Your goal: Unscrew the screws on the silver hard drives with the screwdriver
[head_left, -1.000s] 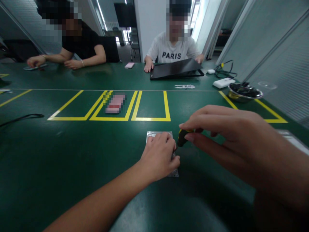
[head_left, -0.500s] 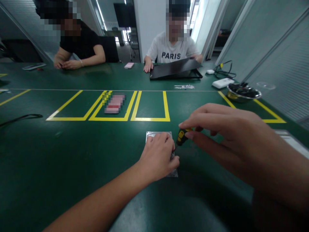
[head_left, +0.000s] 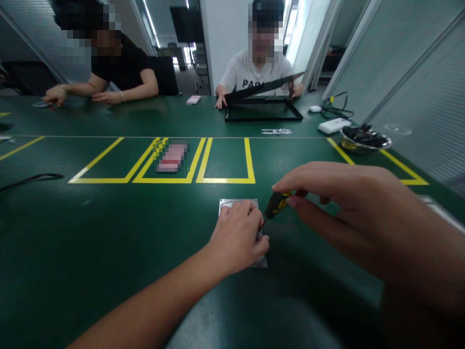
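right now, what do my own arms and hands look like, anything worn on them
Your ungloved left hand and ungloved right hand show five-fingered human shapes with no visible rings or markings. Your sleeveless left forearm shows no watch, bracelet or cable. Your right forearm fades into shadow, so any sleeve cannot be told.

Green tabletop [head_left: 145, 242] spreads beneath the fingers [head_left: 308, 175]; far beyond them I see a pale wall [head_left: 223, 43], a dark screen [head_left: 187, 24] and a black chair [head_left: 164, 75], and off to their right, grey-green panels [head_left: 399, 43].
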Tool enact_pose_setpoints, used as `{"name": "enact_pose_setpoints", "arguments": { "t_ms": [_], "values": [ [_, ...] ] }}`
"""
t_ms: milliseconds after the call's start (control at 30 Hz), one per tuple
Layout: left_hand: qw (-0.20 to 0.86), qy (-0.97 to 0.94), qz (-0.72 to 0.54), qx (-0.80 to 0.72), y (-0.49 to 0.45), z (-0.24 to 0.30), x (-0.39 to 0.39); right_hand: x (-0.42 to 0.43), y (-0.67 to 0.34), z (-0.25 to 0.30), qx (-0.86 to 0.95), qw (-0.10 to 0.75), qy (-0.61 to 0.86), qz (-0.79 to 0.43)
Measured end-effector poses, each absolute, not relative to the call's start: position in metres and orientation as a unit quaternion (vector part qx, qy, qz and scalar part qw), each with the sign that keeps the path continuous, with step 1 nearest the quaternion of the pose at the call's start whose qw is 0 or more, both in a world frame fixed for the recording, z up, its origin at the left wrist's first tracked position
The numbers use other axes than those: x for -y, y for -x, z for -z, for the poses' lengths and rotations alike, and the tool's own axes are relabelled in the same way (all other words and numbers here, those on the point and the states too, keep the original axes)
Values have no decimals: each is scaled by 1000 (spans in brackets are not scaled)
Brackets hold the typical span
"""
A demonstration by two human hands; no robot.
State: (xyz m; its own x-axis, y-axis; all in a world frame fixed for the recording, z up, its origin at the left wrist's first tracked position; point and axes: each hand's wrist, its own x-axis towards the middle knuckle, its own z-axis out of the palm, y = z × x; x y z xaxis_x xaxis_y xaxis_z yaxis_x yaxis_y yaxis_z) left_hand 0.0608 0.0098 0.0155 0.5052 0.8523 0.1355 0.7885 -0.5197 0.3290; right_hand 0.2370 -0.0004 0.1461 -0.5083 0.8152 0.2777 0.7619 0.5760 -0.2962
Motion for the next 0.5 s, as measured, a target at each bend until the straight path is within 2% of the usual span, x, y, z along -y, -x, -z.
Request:
{"name": "enact_pose_setpoints", "arguments": {
  "t_ms": [500],
  "values": [
    [109,-861,-146,-474,-61,-17,-9,1,-233,-145,860,218,458,-55]
  ]
}}
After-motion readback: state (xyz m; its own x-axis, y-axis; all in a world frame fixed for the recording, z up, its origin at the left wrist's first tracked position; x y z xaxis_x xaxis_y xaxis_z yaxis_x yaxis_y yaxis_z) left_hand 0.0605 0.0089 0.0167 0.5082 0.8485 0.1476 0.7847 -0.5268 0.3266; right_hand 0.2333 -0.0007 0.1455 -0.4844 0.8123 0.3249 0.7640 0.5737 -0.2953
